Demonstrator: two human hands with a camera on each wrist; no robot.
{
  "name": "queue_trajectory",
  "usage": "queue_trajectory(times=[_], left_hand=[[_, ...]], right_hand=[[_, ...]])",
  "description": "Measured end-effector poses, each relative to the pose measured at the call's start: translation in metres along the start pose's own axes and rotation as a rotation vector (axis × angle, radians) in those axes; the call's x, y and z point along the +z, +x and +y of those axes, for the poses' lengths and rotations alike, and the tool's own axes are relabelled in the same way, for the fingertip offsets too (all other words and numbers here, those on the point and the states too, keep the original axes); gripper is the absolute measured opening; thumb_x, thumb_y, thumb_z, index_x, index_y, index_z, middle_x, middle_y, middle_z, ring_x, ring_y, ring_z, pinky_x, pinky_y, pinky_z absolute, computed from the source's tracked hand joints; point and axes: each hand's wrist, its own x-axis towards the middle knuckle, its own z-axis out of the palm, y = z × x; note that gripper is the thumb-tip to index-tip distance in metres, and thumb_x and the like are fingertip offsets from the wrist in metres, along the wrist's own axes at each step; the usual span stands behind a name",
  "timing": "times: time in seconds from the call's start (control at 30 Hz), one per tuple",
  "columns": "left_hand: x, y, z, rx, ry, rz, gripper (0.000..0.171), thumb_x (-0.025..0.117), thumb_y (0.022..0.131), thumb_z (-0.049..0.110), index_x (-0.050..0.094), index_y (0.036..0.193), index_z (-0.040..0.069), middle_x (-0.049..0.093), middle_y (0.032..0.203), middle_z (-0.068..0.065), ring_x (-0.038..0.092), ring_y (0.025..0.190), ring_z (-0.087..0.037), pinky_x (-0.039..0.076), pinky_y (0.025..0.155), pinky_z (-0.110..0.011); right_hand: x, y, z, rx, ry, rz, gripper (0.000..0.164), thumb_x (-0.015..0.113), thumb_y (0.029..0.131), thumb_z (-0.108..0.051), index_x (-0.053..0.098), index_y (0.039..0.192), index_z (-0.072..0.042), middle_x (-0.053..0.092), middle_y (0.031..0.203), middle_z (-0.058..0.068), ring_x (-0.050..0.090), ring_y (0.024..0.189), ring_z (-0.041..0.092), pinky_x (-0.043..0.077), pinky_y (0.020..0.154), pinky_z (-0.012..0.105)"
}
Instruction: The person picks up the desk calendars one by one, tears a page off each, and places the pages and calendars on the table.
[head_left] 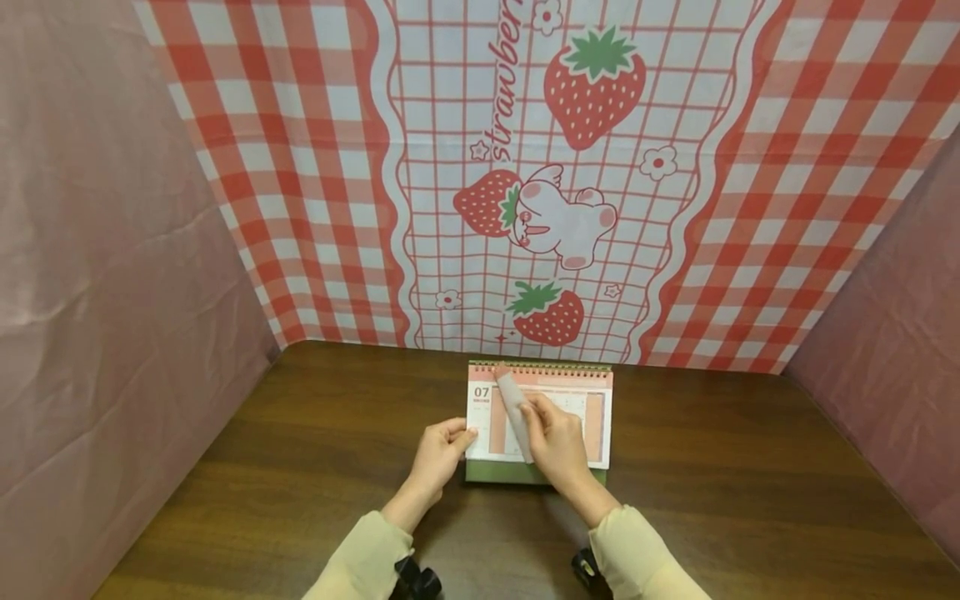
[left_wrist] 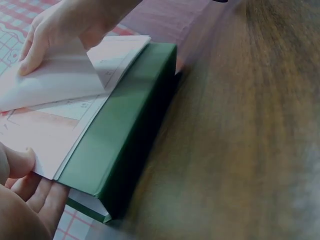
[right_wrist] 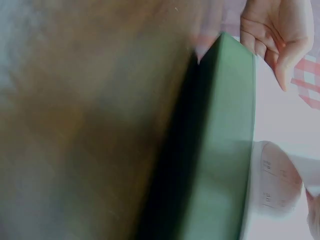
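A spiral-bound desk calendar (head_left: 480, 421) with a green base (head_left: 498, 472) stands on the table, its face showing "07". My left hand (head_left: 437, 457) pinches the calendar's left edge, thumb on the pages and fingers beneath, as the left wrist view shows. With my right hand (head_left: 561, 440) I hold a thin, pale calendar page (head_left: 513, 407) that bends up off the pages under it. Printed numbers show on the curved page (right_wrist: 280, 177) in the right wrist view. Most of my right hand is out of that view.
A brown wooden table (head_left: 322, 433) lies under the calendar. Behind it hangs a red-and-white checked cloth (head_left: 330, 167) with strawberries. Pinkish cloth walls (head_left: 112, 292) stand at both sides. Black wrist devices (head_left: 417, 579) sit by the pale sleeves.
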Motion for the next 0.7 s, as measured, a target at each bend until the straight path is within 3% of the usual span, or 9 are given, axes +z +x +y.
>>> queue_trajectory(times=[0.13,0.3,0.5,0.7], left_hand=[[-0.001,0.001,0.001,0.006,0.007,-0.010,0.024,0.057,0.087,0.009,0.063,0.102,-0.009,0.067,0.087,-0.021,0.056,0.065,-0.005,0.047,0.059,-0.021],[-0.002,0.002,0.001,0.002,0.007,0.004,0.024,0.057,0.088,0.009,0.063,0.102,-0.008,0.067,0.088,-0.020,0.056,0.067,-0.005,0.048,0.061,-0.023],[0.000,0.004,0.001,0.011,0.019,0.030,0.024,0.058,0.087,0.010,0.064,0.102,-0.008,0.068,0.087,-0.019,0.057,0.067,-0.006,0.048,0.061,-0.023],[0.002,0.002,0.002,0.009,0.026,0.041,0.023,0.058,0.087,0.009,0.064,0.102,-0.008,0.068,0.088,-0.020,0.057,0.066,-0.007,0.048,0.060,-0.023]], right_hand=[[0.001,-0.001,0.001,0.033,0.025,0.017,0.005,0.063,0.082,-0.001,0.065,0.086,0.000,0.069,0.075,0.014,0.063,0.055,0.016,0.048,0.049,0.015],[0.001,0.002,-0.001,0.011,0.015,0.014,0.006,0.063,0.082,-0.001,0.065,0.088,0.000,0.069,0.077,0.014,0.063,0.057,0.016,0.048,0.049,0.015],[0.001,0.004,-0.006,-0.093,-0.109,0.015,0.007,0.065,0.080,-0.002,0.063,0.087,0.000,0.067,0.073,0.012,0.060,0.053,0.015,0.047,0.045,0.019],[-0.006,0.003,-0.010,-0.082,-0.224,0.014,0.010,0.066,0.081,-0.005,0.063,0.089,-0.001,0.067,0.072,0.012,0.060,0.052,0.019,0.047,0.044,0.029]])
